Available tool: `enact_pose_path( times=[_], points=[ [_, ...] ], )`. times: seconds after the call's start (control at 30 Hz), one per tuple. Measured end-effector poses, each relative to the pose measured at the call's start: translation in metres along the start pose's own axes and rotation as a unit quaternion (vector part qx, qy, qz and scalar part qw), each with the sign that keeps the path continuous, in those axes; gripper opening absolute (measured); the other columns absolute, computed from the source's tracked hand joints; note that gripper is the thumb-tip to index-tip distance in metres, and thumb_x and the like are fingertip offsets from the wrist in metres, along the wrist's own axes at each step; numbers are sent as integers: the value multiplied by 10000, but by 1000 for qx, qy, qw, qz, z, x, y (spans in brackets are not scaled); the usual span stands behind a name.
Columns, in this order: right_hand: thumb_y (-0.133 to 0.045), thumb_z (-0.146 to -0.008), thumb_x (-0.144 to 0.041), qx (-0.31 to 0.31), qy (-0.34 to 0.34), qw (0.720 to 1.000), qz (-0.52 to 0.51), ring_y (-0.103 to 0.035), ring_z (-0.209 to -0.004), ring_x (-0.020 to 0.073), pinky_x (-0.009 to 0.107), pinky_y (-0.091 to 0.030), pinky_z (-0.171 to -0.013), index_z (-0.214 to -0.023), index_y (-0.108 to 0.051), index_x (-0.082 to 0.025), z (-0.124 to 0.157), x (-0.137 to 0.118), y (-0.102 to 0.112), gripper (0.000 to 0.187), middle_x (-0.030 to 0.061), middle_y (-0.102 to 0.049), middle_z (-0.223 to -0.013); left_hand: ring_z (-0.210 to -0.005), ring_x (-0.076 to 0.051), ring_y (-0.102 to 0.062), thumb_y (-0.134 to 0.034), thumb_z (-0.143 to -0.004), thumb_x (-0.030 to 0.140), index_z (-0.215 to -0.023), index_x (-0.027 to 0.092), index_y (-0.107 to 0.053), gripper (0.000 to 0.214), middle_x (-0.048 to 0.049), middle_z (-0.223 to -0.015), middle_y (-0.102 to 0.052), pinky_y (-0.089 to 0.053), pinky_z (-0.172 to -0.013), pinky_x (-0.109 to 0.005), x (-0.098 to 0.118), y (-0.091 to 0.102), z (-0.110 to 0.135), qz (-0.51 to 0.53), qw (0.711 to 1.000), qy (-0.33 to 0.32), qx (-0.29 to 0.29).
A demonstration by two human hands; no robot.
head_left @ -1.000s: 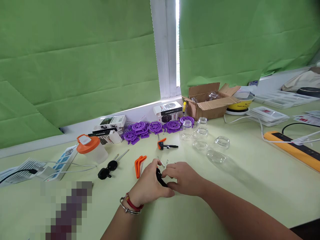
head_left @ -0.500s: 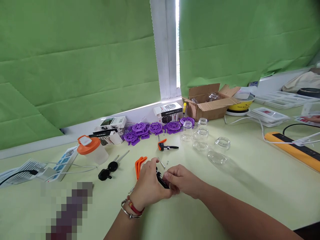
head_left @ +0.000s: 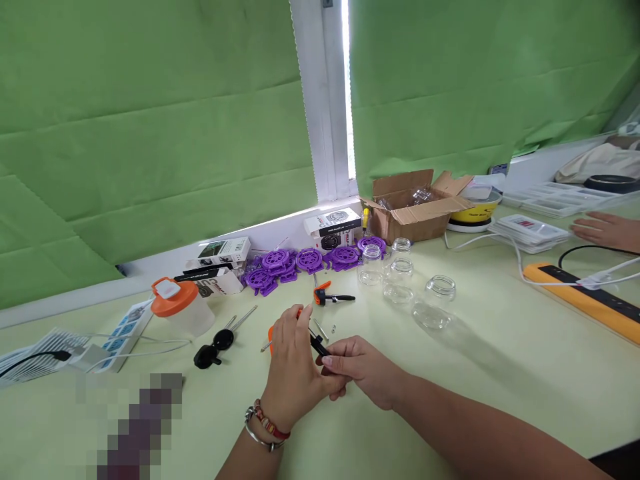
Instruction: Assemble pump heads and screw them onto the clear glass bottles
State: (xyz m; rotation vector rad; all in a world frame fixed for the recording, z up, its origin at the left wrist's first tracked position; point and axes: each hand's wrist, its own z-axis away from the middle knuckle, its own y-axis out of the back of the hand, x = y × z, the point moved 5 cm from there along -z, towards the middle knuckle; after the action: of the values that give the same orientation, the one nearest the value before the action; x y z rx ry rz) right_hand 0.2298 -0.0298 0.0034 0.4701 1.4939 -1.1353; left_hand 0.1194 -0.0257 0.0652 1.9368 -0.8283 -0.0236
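A narrow black part (head_left: 319, 345) is held between both my hands above the table. My left hand (head_left: 297, 370) curls round it and hides much of it; a bit of orange shows by the fingertips. My right hand (head_left: 367, 370) pinches its near end between thumb and fingers. Partly behind my left hand lies an orange piece (head_left: 271, 339). Just beyond my hands are a long screw (head_left: 321, 329) and small metal nuts (head_left: 333, 329). Farther back rests an orange and black clamp-like piece (head_left: 323, 294) with a black handle. Two black-handled screwdrivers (head_left: 223, 339) lie to the left.
Purple round frames (head_left: 309, 260) and small boxes (head_left: 220, 280) line the window side. Clear jars (head_left: 440, 303) stand right of centre, before a cardboard box (head_left: 420, 217). An orange-lidded cup (head_left: 183, 307) and power strips (head_left: 595, 303) flank the area. Another person's hand (head_left: 607, 230) rests far right.
My left hand has lifted and turned more upright, fingers now over the black part's far end. My right thumb has moved onto its near end. The other person's hand reaches farther in.
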Motion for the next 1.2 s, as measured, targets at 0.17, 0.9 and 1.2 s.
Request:
enact_pose_path(
  times=[0.17, 0.9, 1.2],
  points=[
    [-642, -770, -431, 4, -8, 1000, 26, -579, -518, 127, 259, -417, -550, -705, -613, -114, 1, 0, 1, 326, 5, -584, -562, -1283, -382, -321, -733, -497, 272, -1397, 180, -200, 1050, -180, -1355, -345, -307, -1027, -574, 0, -3, 1, 6, 1000, 1, -5],
    [-524, -878, -228, 253, 159, 733, 611, -597, -833, 193, 278, -365, -734, -1066, -595, -204, -35, -43, 33, 203, 57, -683, -936, -804, -153, -603, -624, -769, 414, -1241, 203, -434, 551, -41, -922, -635, -492, -720, -288, -79, -14, -20, 349, 898, 268, 27],
    [-640, -800, -229, 231, 191, 682, 667, -485, -1073, 224, 376, -223, -972, -868, -658, -209, -93, -40, 33, 73, 46, -659, -1006, -611, -147, -560, -608, -738, 303, -1033, 159, -586, 329, 2, -661, -594, -454, -581, -270, -138, -34, -46, 231, 929, 289, 23]
  ],
)
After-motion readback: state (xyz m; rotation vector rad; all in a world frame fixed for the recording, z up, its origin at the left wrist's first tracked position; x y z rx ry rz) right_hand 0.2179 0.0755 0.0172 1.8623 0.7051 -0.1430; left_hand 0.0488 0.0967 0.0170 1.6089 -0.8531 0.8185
